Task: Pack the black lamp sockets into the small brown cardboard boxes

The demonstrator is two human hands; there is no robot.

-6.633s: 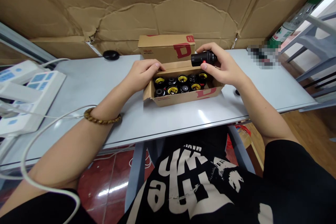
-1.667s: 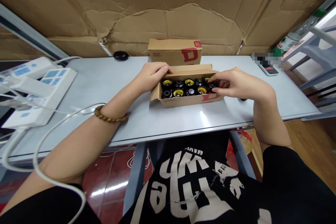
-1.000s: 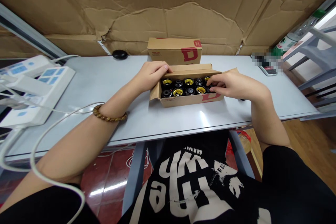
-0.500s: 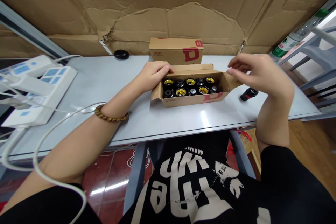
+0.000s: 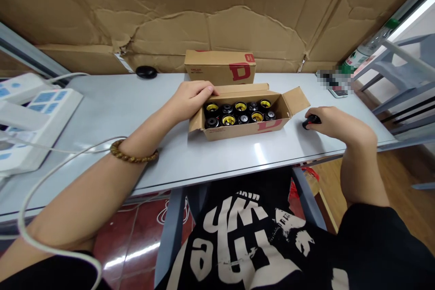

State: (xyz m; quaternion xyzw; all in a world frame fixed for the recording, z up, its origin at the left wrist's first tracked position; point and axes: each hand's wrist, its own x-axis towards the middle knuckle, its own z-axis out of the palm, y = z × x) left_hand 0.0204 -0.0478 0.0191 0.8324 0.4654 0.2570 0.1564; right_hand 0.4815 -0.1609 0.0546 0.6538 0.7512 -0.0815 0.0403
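An open cardboard box (image 5: pixel 238 133) with a red D holds several small black cylinders (image 5: pixel 243 119) in two rows. Some show yellow threaded rings at the top, others dark or silvery ends. My left hand (image 5: pixel 193 97) is closed on the box's rear left corner, the thumb along the rim. To the right of the box, my right hand (image 5: pixel 328 122) is closed around another black cylinder (image 5: pixel 311 121) with a red mark, just at the table top. The fingers hide part of it. The box's right flap (image 5: pixel 297 99) stands folded outward beside that hand.
A closed box (image 5: pixel 217 65) stands behind the open one. White power strips (image 5: pixel 50 113) and a looping cable (image 5: pixel 44 192) lie at the left. A black round object (image 5: pixel 146 72) sits at the back. A phone (image 5: pixel 339 92) and a bottle (image 5: pixel 367 50) are at the right.
My right hand has left the box's right flap, moved down and right, and taken hold of the black cylinder on the table. My left hand stays on the box. The view has shifted slightly.
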